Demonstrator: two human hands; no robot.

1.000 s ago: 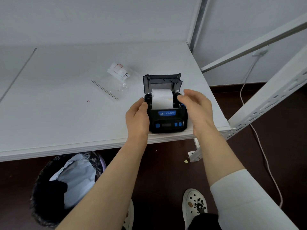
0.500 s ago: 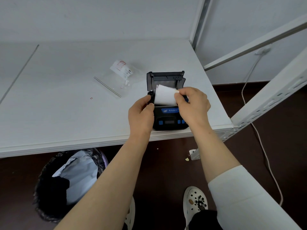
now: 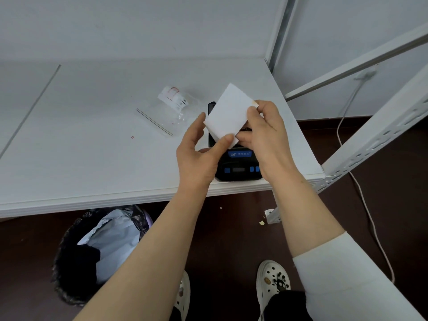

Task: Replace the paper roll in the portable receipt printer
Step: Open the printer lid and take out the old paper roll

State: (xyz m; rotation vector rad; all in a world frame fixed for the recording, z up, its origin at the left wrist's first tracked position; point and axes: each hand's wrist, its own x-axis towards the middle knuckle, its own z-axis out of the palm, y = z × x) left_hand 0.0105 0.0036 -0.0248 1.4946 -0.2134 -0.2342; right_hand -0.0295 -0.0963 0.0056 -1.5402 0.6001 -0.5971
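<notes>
Pinching paper strip (image 3: 228,112), both hands above printer (image 3: 238,166).

The printer (image 3: 238,167) sits on the table (image 3: 92,154) at its near right corner, close to the near edge. Above it the paper strip (image 3: 228,112) is held between the left hand (image 3: 199,154) and the right hand (image 3: 266,135), hiding what seems to be the printer's raised lid behind. A plastic bag (image 3: 171,110) lies on the table, left of and beyond the printer (near it, not touching). Below the table's near edge, to the left, stands a bin (image 3: 76,262); a cable (image 3: 338,133) trails over the floor at the right.
</notes>
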